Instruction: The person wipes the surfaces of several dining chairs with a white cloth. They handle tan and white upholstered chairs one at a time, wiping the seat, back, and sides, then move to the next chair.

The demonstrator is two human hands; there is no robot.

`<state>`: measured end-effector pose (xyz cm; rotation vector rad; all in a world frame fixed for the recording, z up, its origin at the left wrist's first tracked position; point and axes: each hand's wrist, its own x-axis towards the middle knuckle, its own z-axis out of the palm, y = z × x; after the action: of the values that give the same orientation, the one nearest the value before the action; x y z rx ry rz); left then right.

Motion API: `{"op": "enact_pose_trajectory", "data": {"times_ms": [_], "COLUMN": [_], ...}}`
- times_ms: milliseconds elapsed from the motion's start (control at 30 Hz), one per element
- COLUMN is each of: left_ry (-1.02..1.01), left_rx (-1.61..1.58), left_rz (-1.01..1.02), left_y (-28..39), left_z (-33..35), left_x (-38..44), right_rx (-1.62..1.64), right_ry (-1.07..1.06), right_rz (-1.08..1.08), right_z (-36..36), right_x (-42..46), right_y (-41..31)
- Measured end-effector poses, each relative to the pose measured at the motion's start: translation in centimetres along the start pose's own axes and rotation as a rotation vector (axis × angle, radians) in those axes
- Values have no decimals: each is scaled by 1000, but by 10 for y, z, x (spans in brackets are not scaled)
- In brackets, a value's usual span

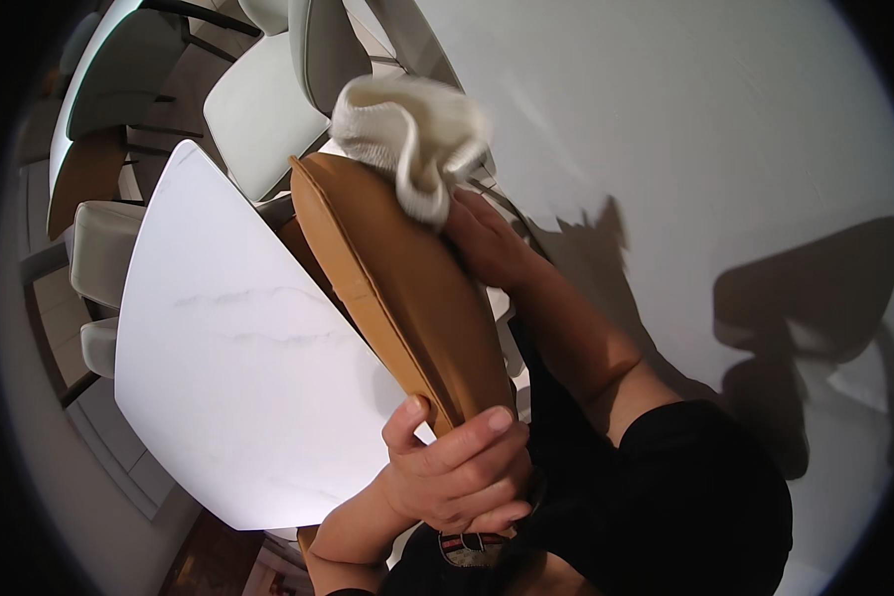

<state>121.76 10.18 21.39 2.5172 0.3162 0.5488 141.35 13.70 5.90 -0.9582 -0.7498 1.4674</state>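
Before me is a tan leather-like chair back (417,261), tilted, with a piped seam along its edge. My left hand (458,469) grips its near end, thumb on one side and fingers wrapped over the other. At the far end, my right hand (488,238) has a white knitted cloth (410,127), bunched and blurred, which lies against the chair back's upper edge. The fingers of that hand are partly hidden by the cloth.
A white marble-look table (246,335) stands left of the chair back. Beyond its far corner is a pale upholstered chair (261,112); another pale chair (108,253) stands at the table's left side. A plain wall (678,112) bearing shadows rises close on the right.
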Motion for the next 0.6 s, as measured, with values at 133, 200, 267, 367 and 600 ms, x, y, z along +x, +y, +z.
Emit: {"op": "enact_pose_trajectory", "data": {"times_ms": [133,200,267,367,600], "left_ry": [-30,-20,-16,-34,-8], "left_rx": [18,7,-5,-57,-106], "left_rz": [-10,-2,-5,5,10], "left_y": [3,4,4,3,5], "left_z": [-1,1,3,5,6], "left_x": [3,3,1,-5,-14], "right_rx": [-130,-355,-303,-102,-211], "right_ry": [226,242,349,459,543], "right_rz": [312,336,470,711,623], "right_z": [-47,-81,-102,-121,-113], "right_x": [13,9,1,-3,-14], "right_y": [126,194,259,331,353]}}
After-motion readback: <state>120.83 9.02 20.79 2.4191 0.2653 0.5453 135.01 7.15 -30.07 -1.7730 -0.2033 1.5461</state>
